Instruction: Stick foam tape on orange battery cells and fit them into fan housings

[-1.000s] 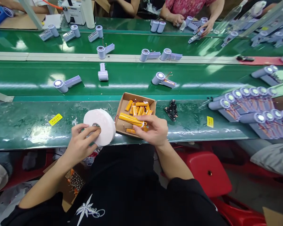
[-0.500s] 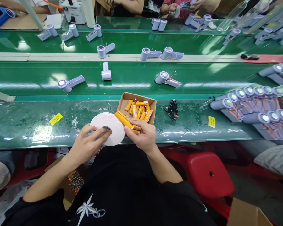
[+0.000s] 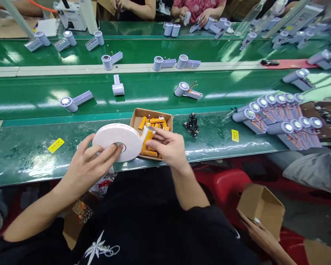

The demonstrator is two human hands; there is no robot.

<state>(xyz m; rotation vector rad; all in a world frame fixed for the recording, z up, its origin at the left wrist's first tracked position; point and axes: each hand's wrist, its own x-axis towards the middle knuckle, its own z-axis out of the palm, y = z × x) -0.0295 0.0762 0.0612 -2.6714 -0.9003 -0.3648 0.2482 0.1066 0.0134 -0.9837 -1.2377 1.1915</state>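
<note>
My left hand (image 3: pixel 95 156) grips a roll of white tape (image 3: pixel 117 136), its fingers in the core hole. In my right hand (image 3: pixel 168 145) is an orange battery cell (image 3: pixel 147 138), pinched between thumb and fingers. A short strip of tape runs from the roll's right edge to the cell. Just behind and below the cell stands a small cardboard box (image 3: pixel 152 112) with several more orange cells (image 3: pixel 156 120) in it. To the right of the box lie some black circuit boards (image 3: pixel 192 125) in a small pile.
Lilac fan units (image 3: pixel 68 104) lie on the green conveyor (image 3: pixel 143 99). Rows of wired units (image 3: pixel 287 127) stand at the right. A co-worker's hand (image 3: pixel 253 232) holds an open cardboard box (image 3: pixel 260 208) low at right, near a red stool (image 3: pixel 228 186). Other people sit across the line.
The tape roll has tilted and shifted left, and a strip of its tape now reaches the battery cell. The cell is turned more upright. A co-worker's hand with a box has appeared at lower right.
</note>
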